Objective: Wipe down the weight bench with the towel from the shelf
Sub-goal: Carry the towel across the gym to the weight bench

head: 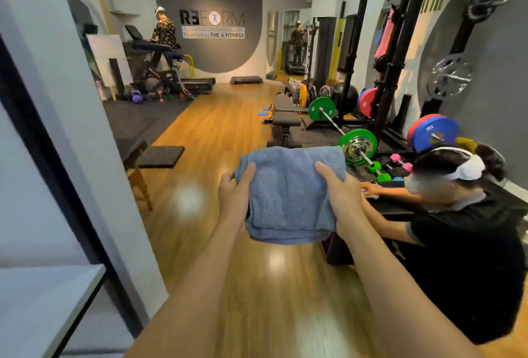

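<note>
A folded blue towel [288, 194] is held out in front of me at chest height, above the wooden floor. My left hand [235, 196] grips its left edge with the thumb on top. My right hand [340, 194] grips its right edge, thumb lying across the cloth. Beyond the towel, a black padded weight bench [285, 120] stands on the floor, its seat and backrest running away from me. Its near end is partly hidden behind the towel.
A person in a black shirt [468, 243] crouches at my right over a black surface. A barbell with green plates [357, 144] lies right of the bench by the black rack [400, 51]. A white shelf edge [51, 294] and wall are at my left.
</note>
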`<state>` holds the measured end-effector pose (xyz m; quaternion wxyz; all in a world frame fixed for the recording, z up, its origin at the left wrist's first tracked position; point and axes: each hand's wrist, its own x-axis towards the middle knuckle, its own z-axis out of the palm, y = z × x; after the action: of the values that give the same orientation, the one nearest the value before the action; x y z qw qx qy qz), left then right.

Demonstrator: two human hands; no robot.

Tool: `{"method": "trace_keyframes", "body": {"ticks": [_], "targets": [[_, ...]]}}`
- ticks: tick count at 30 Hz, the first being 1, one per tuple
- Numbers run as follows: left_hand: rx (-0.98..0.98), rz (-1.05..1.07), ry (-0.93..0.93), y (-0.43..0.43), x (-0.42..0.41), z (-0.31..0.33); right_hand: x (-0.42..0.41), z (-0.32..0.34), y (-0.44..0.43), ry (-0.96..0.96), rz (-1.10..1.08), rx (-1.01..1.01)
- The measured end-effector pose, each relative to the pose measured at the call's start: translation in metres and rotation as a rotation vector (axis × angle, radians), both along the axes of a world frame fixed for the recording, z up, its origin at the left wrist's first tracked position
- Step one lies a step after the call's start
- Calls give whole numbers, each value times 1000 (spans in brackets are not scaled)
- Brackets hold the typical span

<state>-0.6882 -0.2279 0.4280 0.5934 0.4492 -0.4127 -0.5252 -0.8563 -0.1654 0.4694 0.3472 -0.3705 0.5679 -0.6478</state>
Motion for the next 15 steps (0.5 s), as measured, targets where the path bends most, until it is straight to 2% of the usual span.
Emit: {"method": "trace_keyframes", "body": {"ticks": [4,9,15], "targets": [[22,63,-18,-135,-25,14,-26,13,-144,-2,56,16],[-16,107,-25,-329,-44,6,-48,-3,-339,-12,106,35],[-17,70,-28,-576,-69,-3,-71,-12,-583,-45,86,72]]}}
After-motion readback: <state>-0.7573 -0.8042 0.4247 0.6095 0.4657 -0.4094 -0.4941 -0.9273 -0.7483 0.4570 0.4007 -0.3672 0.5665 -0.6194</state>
